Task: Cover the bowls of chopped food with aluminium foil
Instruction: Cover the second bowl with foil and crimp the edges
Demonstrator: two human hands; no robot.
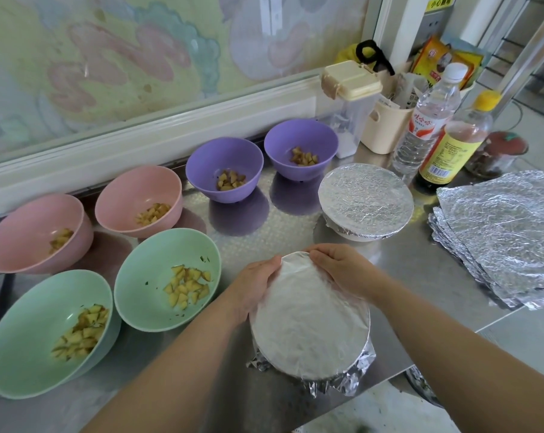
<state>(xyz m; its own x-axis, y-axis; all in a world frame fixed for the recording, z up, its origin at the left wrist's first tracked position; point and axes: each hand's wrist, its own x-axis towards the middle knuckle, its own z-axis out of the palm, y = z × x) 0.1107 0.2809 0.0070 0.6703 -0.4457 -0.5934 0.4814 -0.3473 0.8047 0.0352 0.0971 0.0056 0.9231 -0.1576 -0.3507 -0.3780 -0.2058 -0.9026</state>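
— How far along are we with the bowls?
— Two of the eight have foil, as far as we can judge. The finished bowl [366, 201] sits sealed at about 1 o'clock from our hands, its foil tucked under the rim. The second bowl [308, 317] is at 6 o'clock, close to the counter's near edge, and it is the one we are working on.
— What are our hands doing?
— Our left hand [258, 285] curls round its rim at 10 o'clock. Our right hand [342, 270] curls over the rim at 1 o'clock. The fingers of both are bent and press the foil down. On the near side the foil flares out loose, so we judge this bowl only partly sealed.
— What is left?
— Six open bowls of chopped food. The green bowls [158, 270] are at 8 and 9 o'clock, the pink bowls [130, 195] at 9 and 10, and the purple bowls [214, 157] at 11 and 12. A stack of foil sheets [498, 235] waits at 3 o'clock, well apart from them.
— And the surface?
— A steel counter [264, 220], shiny enough to mirror the purple bowls. Behind the finished bowl, at 1 to 2 o'clock, stand a water bottle [426, 120], a yellow-capped bottle [455, 142] and a clear container [348, 114] with a cream lid. A pastel patterned panel [108, 57] runs along the back.
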